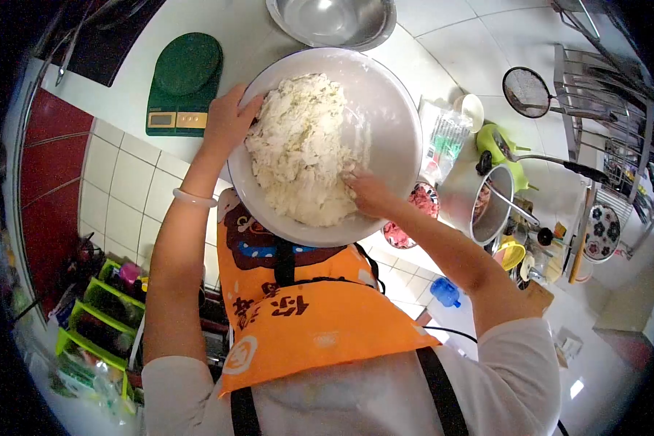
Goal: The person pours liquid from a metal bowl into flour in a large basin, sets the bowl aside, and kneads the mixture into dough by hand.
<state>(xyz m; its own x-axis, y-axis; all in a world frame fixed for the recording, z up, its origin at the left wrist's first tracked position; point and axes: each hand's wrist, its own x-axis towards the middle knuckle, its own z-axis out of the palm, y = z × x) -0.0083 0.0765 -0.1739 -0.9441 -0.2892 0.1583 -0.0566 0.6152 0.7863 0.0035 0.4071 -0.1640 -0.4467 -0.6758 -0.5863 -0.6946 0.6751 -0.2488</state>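
A large white bowl (389, 109) stands at the counter's edge in front of me, with a shaggy, pale mass of dough (298, 145) filling its left side and middle. My left hand (230, 118) grips the bowl's left rim, its fingertips reaching inside beside the dough. A pale bangle circles that wrist. At the lower right of the dough, my right hand (370, 195) has its curled fingers pressed into the edge of the mass; the fingertips are partly hidden. Dry flour dusts the bare right part of the bowl's inside.
A green kitchen scale (184, 83) lies left of the bowl, and a steel basin (334, 22) is behind it. To the right are a plate of raw meat (423, 203), a metal pot (493, 203), a ladle (545, 158) and a strainer (527, 92). Green crates (105, 312) stand low at left.
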